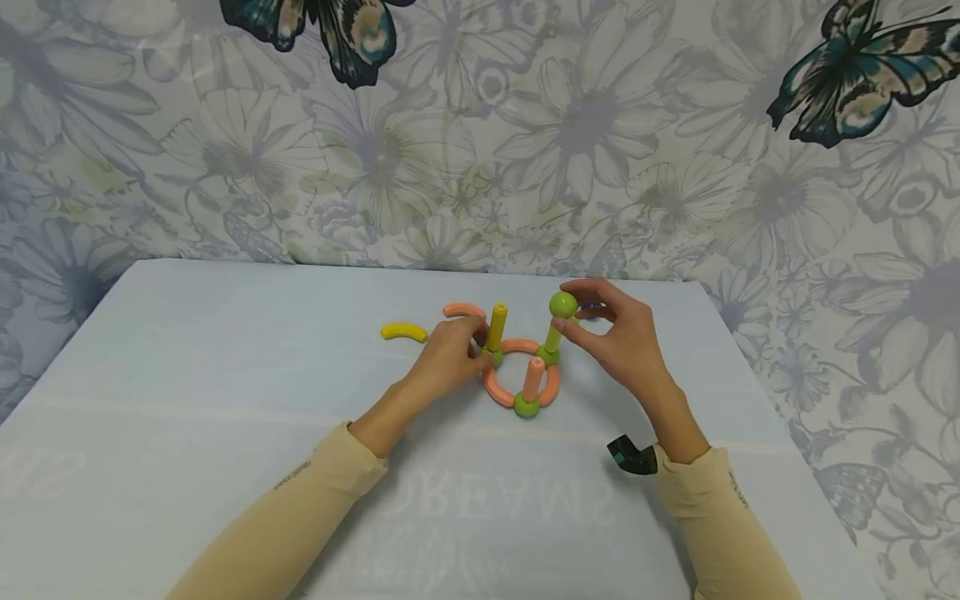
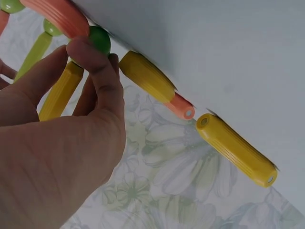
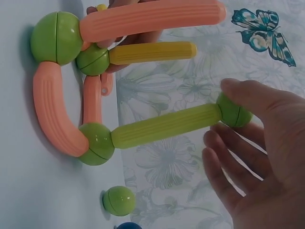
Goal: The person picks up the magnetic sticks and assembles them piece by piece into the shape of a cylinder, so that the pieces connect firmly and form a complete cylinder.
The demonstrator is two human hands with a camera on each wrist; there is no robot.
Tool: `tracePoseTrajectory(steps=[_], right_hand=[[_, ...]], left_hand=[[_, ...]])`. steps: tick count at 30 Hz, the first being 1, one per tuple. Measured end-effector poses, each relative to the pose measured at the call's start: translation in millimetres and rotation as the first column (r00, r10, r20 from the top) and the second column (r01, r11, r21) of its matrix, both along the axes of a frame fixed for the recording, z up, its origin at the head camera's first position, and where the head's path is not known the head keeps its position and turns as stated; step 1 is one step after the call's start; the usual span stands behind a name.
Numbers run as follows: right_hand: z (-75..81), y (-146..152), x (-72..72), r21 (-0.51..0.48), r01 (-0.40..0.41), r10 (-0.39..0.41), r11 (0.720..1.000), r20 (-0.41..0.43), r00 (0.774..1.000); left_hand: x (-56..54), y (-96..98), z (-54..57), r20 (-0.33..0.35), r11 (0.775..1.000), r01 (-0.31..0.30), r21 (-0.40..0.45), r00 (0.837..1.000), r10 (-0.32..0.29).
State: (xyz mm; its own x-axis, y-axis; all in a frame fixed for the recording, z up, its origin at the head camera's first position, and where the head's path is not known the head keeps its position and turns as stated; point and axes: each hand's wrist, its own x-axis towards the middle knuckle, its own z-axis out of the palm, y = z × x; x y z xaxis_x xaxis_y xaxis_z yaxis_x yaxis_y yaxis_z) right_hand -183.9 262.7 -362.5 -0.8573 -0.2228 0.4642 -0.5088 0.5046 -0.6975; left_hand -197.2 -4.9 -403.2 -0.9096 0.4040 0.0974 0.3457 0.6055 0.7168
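Three curved orange rods (image 1: 498,390) joined by green balls (image 1: 527,406) form a ring on the table. From those balls rise a yellow rod (image 1: 497,327), a light green rod (image 3: 167,126) and a straight orange rod (image 1: 533,379). My left hand (image 1: 446,354) pinches the green ball (image 2: 99,40) under the yellow rod. At the top of the light green rod sits another green ball (image 3: 234,112), which my right hand (image 1: 622,337) holds between thumb and fingers. The ball meets the rod's end.
Left of the ring lie a curved yellow rod (image 1: 403,332) and a curved orange rod (image 1: 463,309). Beyond my right hand rest a loose green ball (image 3: 120,200) and a blue ball (image 3: 129,225). A patterned wall (image 1: 450,167) stands behind the white table (image 1: 225,350).
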Motion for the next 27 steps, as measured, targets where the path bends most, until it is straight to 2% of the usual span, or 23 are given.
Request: tracePoseTrajectory(steps=[5, 10, 13, 15, 18, 22, 24, 27], right_hand=[[-0.3, 5, -1.8, 0.082, -0.030, 0.025, 0.996, 0.061, 0.998], [-3.1, 11, -4.7, 0.164, -0.055, 0.034, 0.985, 0.130, 0.991], [-6.4, 16, -7.6, 0.166, -0.066, 0.040, 0.984, 0.152, 0.987], [-11.1, 21, -10.6, 0.148, -0.029, 0.008, 0.989, 0.142, 0.990], [-22.5, 28, -16.2, 0.117, 0.089, -0.100, 0.989, 0.093, 0.991], [-40.4, 35, -25.1, 0.113, 0.253, -0.261, 0.961, 0.053, 0.964], [-47.0, 37, -28.9, 0.132, 0.286, -0.296, 0.949, 0.055, 0.954], [-55.1, 40, -33.6, 0.199, 0.272, -0.291, 0.942, 0.072, 0.954]], left_hand=[[-1.9, 0.0, 0.7, 0.057, 1.000, 0.020, -0.018, 0.998, -0.019], [-1.8, -1.0, 0.6, 0.063, 0.999, 0.032, -0.028, 0.998, -0.030], [-0.1, -0.2, 0.8, 0.066, 0.999, 0.035, -0.038, 0.997, -0.032], [1.2, 1.4, 1.2, 0.065, 0.998, 0.036, -0.046, 0.997, -0.033], [2.8, 2.6, 1.3, 0.076, 0.998, 0.036, -0.045, 0.997, -0.033], [3.3, 1.8, -0.1, 0.093, 0.998, 0.047, -0.045, 0.995, -0.043], [2.7, 0.6, -1.4, 0.094, 0.997, 0.057, -0.045, 0.994, -0.053], [0.6, -1.2, -3.6, 0.086, 0.996, 0.083, -0.042, 0.993, -0.079]])
